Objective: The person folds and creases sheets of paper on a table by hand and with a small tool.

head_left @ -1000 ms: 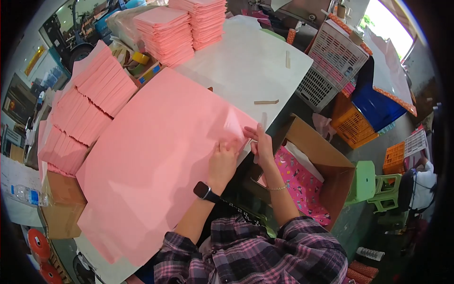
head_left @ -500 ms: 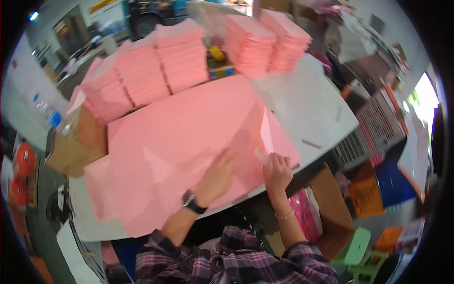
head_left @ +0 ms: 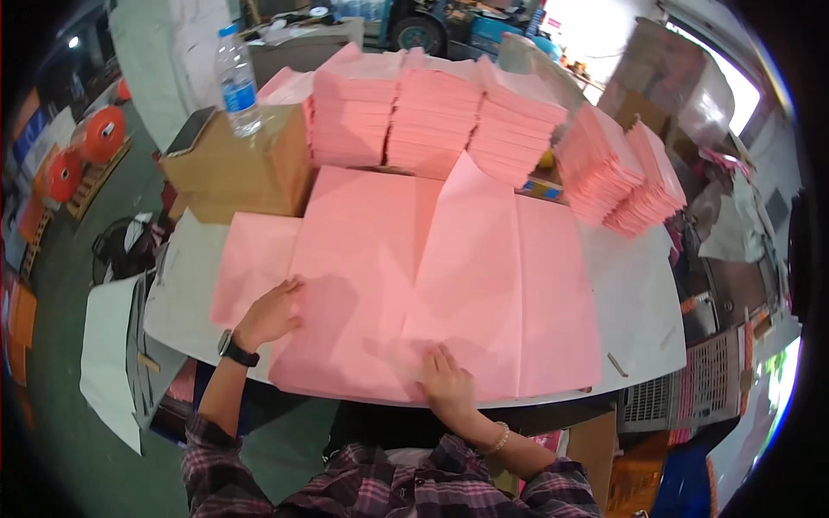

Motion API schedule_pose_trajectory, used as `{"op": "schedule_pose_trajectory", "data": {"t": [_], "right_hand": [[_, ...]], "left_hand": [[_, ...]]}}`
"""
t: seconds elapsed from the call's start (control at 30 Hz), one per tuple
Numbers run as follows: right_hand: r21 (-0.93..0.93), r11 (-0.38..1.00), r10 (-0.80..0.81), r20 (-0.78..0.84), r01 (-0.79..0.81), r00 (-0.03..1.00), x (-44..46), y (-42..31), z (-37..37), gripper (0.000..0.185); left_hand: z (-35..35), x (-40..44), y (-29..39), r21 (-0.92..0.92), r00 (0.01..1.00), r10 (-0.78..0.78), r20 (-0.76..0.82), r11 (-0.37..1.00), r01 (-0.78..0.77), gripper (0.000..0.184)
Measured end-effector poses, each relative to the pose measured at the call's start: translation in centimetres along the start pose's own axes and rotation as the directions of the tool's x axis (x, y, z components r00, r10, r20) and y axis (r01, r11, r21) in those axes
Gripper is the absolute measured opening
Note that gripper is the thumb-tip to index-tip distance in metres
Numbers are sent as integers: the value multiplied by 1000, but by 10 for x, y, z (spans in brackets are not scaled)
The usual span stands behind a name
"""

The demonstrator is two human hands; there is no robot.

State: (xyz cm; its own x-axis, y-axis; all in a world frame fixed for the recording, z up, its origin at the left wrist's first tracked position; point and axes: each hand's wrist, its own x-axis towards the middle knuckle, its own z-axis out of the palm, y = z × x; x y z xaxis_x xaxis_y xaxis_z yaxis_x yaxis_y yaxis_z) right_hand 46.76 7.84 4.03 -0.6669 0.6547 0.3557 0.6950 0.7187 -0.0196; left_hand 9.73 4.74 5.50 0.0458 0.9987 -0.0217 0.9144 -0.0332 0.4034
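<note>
Large pink sheets (head_left: 354, 250) lie on the white table in front of me. A pink flap (head_left: 475, 268) is folded over toward the left, its upper tip raised and a crease running down its right side. My right hand (head_left: 447, 380) rests near the flap's lower left corner, fingers apart, with nothing visible in it. Over the left part of the sheets is my left hand (head_left: 275, 312), wearing a dark watch, fingers spread and holding nothing. A smaller pink piece (head_left: 250, 259) shows at the left, partly under the large sheets.
Stacks of folded pink paper (head_left: 432, 108) line the table's back edge, with more stacks (head_left: 604, 164) at the back right. A bottle (head_left: 236, 82) stands on a cardboard box (head_left: 250, 168) at the back left. A small brown strip (head_left: 617, 364) lies near the front right edge.
The view has swung left. The pink flap has been folded over leftward. My right hand has opened from its pinch on a pale strip, and my left hand has moved left, away from it.
</note>
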Motion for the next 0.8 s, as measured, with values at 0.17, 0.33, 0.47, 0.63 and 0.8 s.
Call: {"op": "schedule_pose_trajectory", "data": {"t": [0.17,0.33,0.47,0.63,0.8], "right_hand": [[46,992,-119,128,114,985,25,-68,16,29],[-6,987,-158,54,159,986,47,-128,30,21],[19,982,-187,-28,188,982,63,-154,34,10],[39,982,-181,-37,183,983,73,-173,37,11],[48,984,-172,-18,173,985,74,-183,40,13]], "left_hand": [[2,2,-3,-16,998,41,-42,999,-42,68],[-1,10,9,-247,981,-125,-151,965,85,52],[20,19,-2,-284,859,-188,-476,957,52,34],[5,18,3,-334,908,-245,-340,934,127,35],[9,18,-2,-280,905,-227,-360,951,127,34]]}}
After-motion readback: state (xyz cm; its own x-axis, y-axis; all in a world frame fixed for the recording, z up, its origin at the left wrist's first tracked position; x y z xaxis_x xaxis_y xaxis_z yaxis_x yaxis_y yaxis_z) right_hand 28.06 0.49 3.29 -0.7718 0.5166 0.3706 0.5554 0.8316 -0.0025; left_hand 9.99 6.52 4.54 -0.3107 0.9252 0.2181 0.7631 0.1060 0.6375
